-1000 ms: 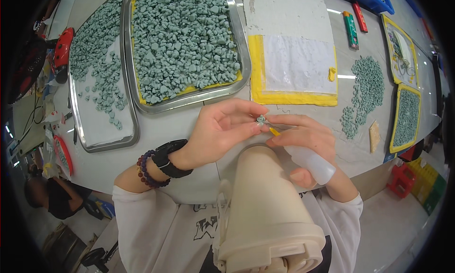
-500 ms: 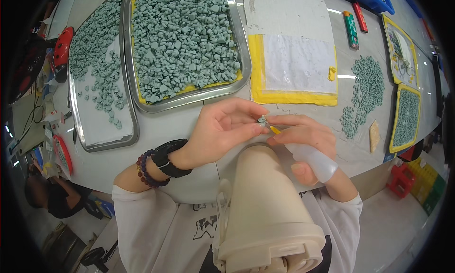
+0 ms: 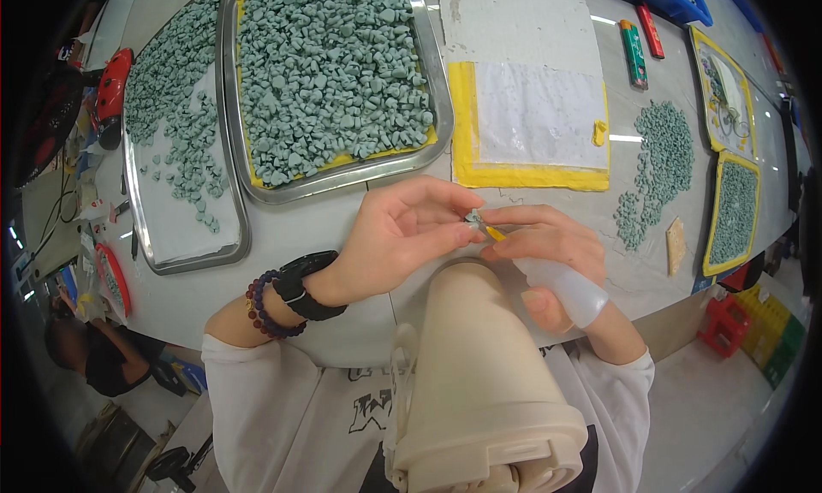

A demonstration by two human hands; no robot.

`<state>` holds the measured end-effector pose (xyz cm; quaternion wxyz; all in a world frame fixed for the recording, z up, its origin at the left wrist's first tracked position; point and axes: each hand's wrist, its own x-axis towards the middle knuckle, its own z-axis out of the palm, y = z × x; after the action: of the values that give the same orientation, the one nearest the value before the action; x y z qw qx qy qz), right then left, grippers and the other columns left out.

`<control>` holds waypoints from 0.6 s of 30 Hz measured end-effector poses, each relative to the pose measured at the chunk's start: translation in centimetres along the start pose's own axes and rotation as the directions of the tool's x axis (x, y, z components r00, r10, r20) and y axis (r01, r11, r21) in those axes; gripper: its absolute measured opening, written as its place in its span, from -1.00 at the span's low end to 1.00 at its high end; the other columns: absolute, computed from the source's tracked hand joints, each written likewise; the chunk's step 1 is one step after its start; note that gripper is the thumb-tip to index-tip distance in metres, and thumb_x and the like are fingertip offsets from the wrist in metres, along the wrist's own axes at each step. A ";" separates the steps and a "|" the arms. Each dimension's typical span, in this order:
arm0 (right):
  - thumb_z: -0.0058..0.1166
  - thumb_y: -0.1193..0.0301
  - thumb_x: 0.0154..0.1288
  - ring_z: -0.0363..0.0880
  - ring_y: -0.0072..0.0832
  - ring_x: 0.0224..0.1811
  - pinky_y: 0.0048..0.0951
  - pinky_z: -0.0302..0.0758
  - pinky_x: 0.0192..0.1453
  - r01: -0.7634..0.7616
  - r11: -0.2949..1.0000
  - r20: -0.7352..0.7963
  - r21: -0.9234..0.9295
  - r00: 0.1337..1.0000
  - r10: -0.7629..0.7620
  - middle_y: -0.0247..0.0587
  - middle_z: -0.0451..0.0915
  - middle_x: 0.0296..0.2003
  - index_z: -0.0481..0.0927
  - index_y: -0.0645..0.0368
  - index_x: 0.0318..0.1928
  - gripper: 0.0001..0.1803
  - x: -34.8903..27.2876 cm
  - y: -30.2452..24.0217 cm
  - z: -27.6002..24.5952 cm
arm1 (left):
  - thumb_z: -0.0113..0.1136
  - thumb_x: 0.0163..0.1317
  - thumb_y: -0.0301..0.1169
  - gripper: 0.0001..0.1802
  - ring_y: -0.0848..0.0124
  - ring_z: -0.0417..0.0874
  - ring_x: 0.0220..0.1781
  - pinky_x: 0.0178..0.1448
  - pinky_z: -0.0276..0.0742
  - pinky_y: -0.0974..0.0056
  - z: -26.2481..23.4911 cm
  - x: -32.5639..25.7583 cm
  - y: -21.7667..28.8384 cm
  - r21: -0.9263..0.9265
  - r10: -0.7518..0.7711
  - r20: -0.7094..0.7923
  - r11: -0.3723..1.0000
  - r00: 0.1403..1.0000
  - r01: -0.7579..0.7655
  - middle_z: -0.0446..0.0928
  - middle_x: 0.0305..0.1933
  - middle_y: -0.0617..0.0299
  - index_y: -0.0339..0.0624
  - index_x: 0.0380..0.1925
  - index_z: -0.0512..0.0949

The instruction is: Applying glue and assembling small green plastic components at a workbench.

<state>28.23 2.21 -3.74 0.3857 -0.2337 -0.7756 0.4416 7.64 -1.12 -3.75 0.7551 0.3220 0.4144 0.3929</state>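
Between the thumb and fingers of my left hand (image 3: 398, 236) is a small grey-green piece (image 3: 473, 216), pinched just above the table. My right hand (image 3: 552, 249) is closed around a translucent white squeeze bottle (image 3: 567, 289) with a yellow tip, which points at the piece. The right index fingertip reaches up to the piece, and both hands nearly meet. Directly below them stands a large cream tumbler (image 3: 479, 365), its lidded end toward me. A dark watch and a beaded bracelet are on my left wrist.
Two metal-rimmed trays (image 3: 443, 116) of green pieces lie at the left. Ahead is a white board (image 3: 539, 112) edged in yellow. On the right are a loose green pile (image 3: 664, 155), a tan block (image 3: 676, 246), a green lighter (image 3: 634, 55) and yellow-framed trays (image 3: 709, 258).
My right hand has shifted very slightly left with the bottle. The left hand keeps its pinch on the small green piece, and everything else looks the same.
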 end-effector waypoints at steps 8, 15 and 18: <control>-0.12 0.08 0.30 0.59 -0.06 -0.09 -0.22 0.59 -0.19 -0.003 1.000 0.016 -0.007 1.000 0.003 -0.04 0.64 -0.46 0.52 0.32 -0.28 -0.53 0.1 -0.1 -0.1 | 0.05 0.20 -0.68 -0.69 0.36 0.61 -0.05 0.02 0.56 0.33 0.0 0.0 0.0 0.003 0.003 0.007 1.000 1.000 -0.003 0.52 -0.08 0.06 -0.41 -0.03 0.39; -0.15 0.07 0.31 0.60 -0.05 -0.10 -0.21 0.60 -0.20 -0.001 1.000 -0.007 -0.002 1.000 0.001 -0.04 0.64 -0.47 0.51 0.32 -0.28 -0.52 0.0 -0.2 0.0 | 0.04 0.21 -0.67 -0.69 0.36 0.61 -0.05 0.01 0.56 0.32 0.0 -0.1 0.1 -0.001 -0.011 0.005 1.000 1.000 0.011 0.52 -0.08 0.07 -0.41 -0.02 0.38; -0.15 0.08 0.31 0.60 -0.05 -0.10 -0.21 0.60 -0.20 0.004 1.000 -0.009 -0.005 1.000 -0.005 -0.04 0.64 -0.47 0.51 0.32 -0.28 -0.53 0.0 -0.1 0.1 | 0.04 0.22 -0.66 -0.70 0.36 0.61 -0.05 0.01 0.56 0.33 0.0 -0.1 0.1 -0.015 -0.020 0.008 1.000 1.000 0.020 0.52 -0.08 0.07 -0.41 -0.02 0.38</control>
<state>28.20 2.13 -3.72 0.3895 -0.2348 -0.7755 0.4379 7.57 -1.13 -3.62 0.7631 0.3136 0.4117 0.3872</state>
